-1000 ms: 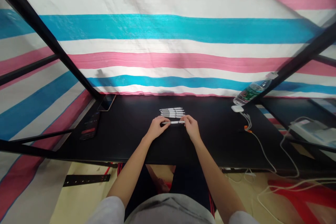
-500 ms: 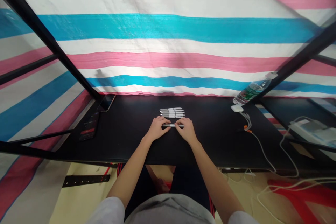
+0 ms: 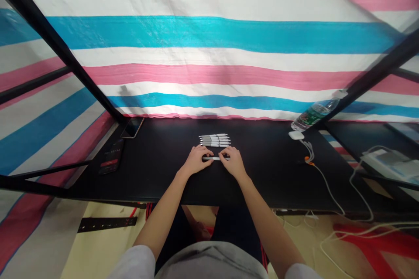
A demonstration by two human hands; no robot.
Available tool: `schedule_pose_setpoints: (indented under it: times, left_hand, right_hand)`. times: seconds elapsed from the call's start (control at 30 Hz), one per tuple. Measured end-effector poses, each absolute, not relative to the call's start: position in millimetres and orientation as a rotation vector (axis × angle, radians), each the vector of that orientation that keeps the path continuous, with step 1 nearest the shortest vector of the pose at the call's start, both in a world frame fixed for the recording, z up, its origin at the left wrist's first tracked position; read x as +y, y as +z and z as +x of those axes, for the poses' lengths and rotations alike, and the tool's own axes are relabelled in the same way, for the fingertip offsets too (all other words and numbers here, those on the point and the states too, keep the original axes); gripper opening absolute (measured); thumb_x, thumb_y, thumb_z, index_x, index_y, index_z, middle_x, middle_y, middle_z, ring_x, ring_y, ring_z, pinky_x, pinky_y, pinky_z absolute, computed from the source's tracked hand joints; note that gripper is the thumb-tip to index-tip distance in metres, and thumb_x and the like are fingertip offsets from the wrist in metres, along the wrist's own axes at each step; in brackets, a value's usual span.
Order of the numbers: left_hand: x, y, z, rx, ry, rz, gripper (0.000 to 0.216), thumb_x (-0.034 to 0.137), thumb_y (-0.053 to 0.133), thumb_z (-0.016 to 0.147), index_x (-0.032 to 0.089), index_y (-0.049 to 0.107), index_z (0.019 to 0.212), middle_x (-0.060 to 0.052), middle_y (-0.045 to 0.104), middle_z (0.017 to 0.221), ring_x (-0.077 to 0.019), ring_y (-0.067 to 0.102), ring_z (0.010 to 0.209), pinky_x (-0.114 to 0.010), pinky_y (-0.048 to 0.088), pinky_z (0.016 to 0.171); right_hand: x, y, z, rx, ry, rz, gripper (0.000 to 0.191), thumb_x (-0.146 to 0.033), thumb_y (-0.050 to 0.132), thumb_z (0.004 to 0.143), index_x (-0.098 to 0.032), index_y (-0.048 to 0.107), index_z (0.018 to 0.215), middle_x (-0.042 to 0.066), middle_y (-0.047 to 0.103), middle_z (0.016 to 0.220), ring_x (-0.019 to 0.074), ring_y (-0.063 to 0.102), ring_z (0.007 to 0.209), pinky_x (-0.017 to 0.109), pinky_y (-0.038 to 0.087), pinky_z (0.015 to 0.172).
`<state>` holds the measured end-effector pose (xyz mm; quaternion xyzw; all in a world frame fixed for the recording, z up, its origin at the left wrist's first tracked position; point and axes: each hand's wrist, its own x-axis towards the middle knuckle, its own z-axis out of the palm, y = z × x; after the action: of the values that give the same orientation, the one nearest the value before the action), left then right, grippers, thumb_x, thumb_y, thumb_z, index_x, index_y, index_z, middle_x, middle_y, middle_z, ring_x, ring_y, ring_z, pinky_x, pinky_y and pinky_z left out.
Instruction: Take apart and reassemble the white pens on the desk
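Carefully, a person is working at a black tabletop (image 3: 157, 183), the left hand (image 3: 197, 160) and right hand (image 3: 233, 162) meeting on a single white-barrelled pen (image 3: 213, 158) set crosswise just in front of a neat row of matching pens (image 3: 214, 140). The grip is pressed together from both sides: the left fingers are curling over one end of the pen, hiding its tip, while the right fingertips are pinching the other end, seemingly to keep the barrel level and parallel with the row. Whether it is clear of the surface cannot be told from this view. The row is lying tight and evenly aligned, its pens apparently placed side by side on purpose. Well left of the row, a smartphone (image 3: 132, 127) and a dark device (image 3: 111, 161) are resting, while well right of it a tilted plastic water bottle (image 3: 314, 114) is sitting beside a white charger (image 3: 296, 135), both seemingly kept away from the hands' working space.
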<state>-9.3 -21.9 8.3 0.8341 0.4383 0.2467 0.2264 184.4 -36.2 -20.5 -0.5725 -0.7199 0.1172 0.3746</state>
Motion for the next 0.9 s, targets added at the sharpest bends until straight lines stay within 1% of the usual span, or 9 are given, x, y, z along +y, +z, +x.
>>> schedule_pose_setpoints:
  times: [0.17, 0.27, 0.37, 0.47, 0.53, 0.63, 0.8, 0.9]
  left_hand:
    - [-22.4, 8.6, -7.9, 1.209, 0.719, 2.282, 0.018, 0.036, 0.065, 0.081, 0.022, 0.070, 0.091, -0.004, 0.066, 0.086, -0.0219, 0.056, 0.090, -0.036, 0.038, 0.084]
    - [-21.4, 8.6, -7.1, 1.224, 0.846, 2.217, 0.019, 0.036, 0.059, 0.086, 0.020, 0.070, 0.086, -0.005, 0.066, 0.085, -0.0204, 0.057, 0.086, -0.034, 0.040, 0.082]
    - [-18.7, 6.4, -8.8, 1.329, 1.053, 2.116, 0.024, 0.033, 0.050, 0.092, 0.019, 0.069, 0.085, -0.006, 0.065, 0.085, -0.0195, 0.057, 0.084, -0.033, 0.042, 0.081]
    - [-15.3, 1.3, -12.1, 1.529, 1.205, 2.031, 0.023, 0.030, 0.050, 0.092, 0.019, 0.069, 0.091, -0.008, 0.067, 0.092, -0.0216, 0.057, 0.088, -0.035, 0.044, 0.083]
    - [-13.8, -2.4, -13.5, 1.626, 1.201, 2.025, 0.022, 0.029, 0.051, 0.091, 0.018, 0.070, 0.094, -0.009, 0.069, 0.096, -0.0243, 0.057, 0.094, -0.039, 0.043, 0.088]
    - [-13.0, -6.4, -13.5, 1.659, 1.158, 2.033, 0.022, 0.027, 0.051, 0.091, 0.018, 0.071, 0.096, -0.008, 0.072, 0.099, -0.0259, 0.058, 0.097, -0.041, 0.043, 0.090]
    - [-11.7, -10.4, -13.7, 1.613, 1.139, 2.050, 0.018, 0.023, 0.057, 0.087, 0.019, 0.073, 0.094, -0.007, 0.072, 0.099, -0.0251, 0.058, 0.095, -0.041, 0.045, 0.088]
    - [-10.2, -12.8, -15.8, 1.592, 1.131, 2.043, 0.015, 0.018, 0.063, 0.082, 0.020, 0.074, 0.092, -0.007, 0.072, 0.093, -0.0240, 0.058, 0.090, -0.040, 0.046, 0.084]
  right_hand:
    - [-35.6, -20.9, 184.3, -1.793, 0.296, -1.427, 0.021, -0.025, 0.057, 0.084, -0.020, 0.061, 0.065, 0.002, 0.062, 0.070, 0.0172, 0.052, 0.070, 0.031, 0.036, 0.071]
    - [-35.4, -18.5, 186.1, -1.697, 0.299, -1.387, 0.021, -0.023, 0.053, 0.085, -0.020, 0.062, 0.067, 0.002, 0.060, 0.070, 0.0172, 0.051, 0.069, 0.031, 0.039, 0.070]
    - [-35.3, -17.2, 189.6, -1.549, 0.227, -1.445, 0.019, -0.023, 0.050, 0.085, -0.020, 0.064, 0.073, 0.004, 0.062, 0.076, 0.0189, 0.052, 0.074, 0.032, 0.041, 0.074]
    - [-35.4, -19.8, 192.3, -1.415, 0.118, -1.590, 0.018, -0.024, 0.049, 0.083, -0.019, 0.067, 0.081, 0.008, 0.066, 0.088, 0.0238, 0.054, 0.086, 0.038, 0.040, 0.082]
    - [-35.3, -23.2, 192.7, -1.381, 0.098, -1.649, 0.020, -0.024, 0.050, 0.082, -0.019, 0.068, 0.086, 0.010, 0.069, 0.095, 0.0271, 0.054, 0.094, 0.042, 0.037, 0.087]
    - [-34.4, -27.7, 192.3, -1.393, 0.134, -1.655, 0.024, -0.025, 0.049, 0.082, -0.019, 0.070, 0.090, 0.010, 0.071, 0.093, 0.0284, 0.054, 0.098, 0.045, 0.036, 0.092]
    - [-32.3, -27.8, 193.5, -1.370, 0.201, -1.640, 0.027, -0.029, 0.049, 0.081, -0.019, 0.072, 0.091, 0.010, 0.072, 0.090, 0.0281, 0.059, 0.095, 0.046, 0.039, 0.093]
    - [-32.1, -24.2, 194.8, -1.342, 0.292, -1.567, 0.027, -0.028, 0.049, 0.080, -0.019, 0.072, 0.091, 0.009, 0.072, 0.088, 0.0252, 0.063, 0.087, 0.043, 0.044, 0.090]
